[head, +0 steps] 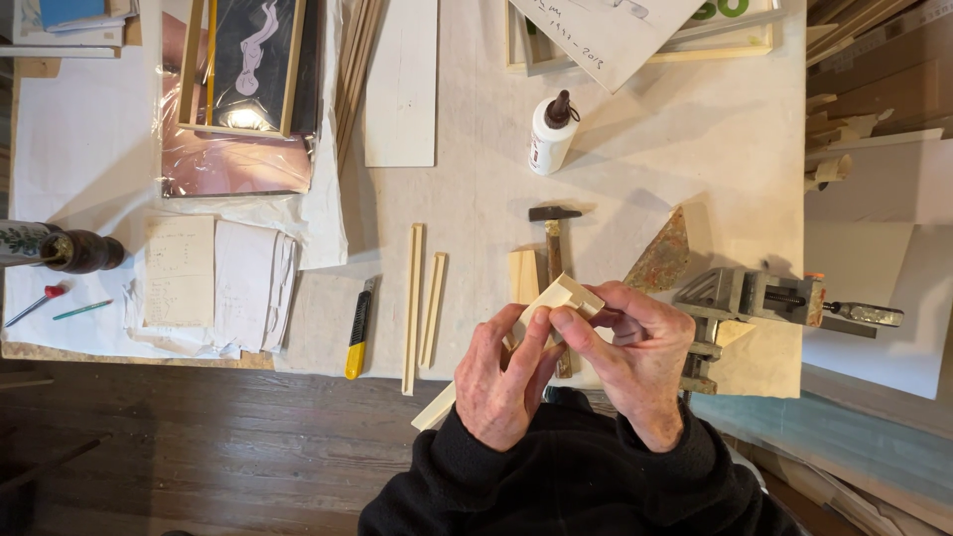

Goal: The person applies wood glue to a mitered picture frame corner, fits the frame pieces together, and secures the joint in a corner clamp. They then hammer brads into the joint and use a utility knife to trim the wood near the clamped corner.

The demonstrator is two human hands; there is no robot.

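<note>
My left hand [504,375] and my right hand [635,362] both grip a pale wooden moulding strip [568,294] above the table's front edge. The strip runs diagonally from lower left [434,409] up to a mitred end between my fingertips. My right thumb and forefinger pinch that upper end, where a second short piece seems to meet it at a corner. A small hammer [553,230] and a short wooden block [522,274] lie just behind my hands, partly hidden by them.
Two loose wooden strips [414,298] and a yellow utility knife [358,328] lie to the left. A white glue bottle [550,134] stands further back. A metal corner clamp [759,296] sits at the right edge. Papers [213,283], a framed picture [248,69] and wood mouldings [854,60] surround the table.
</note>
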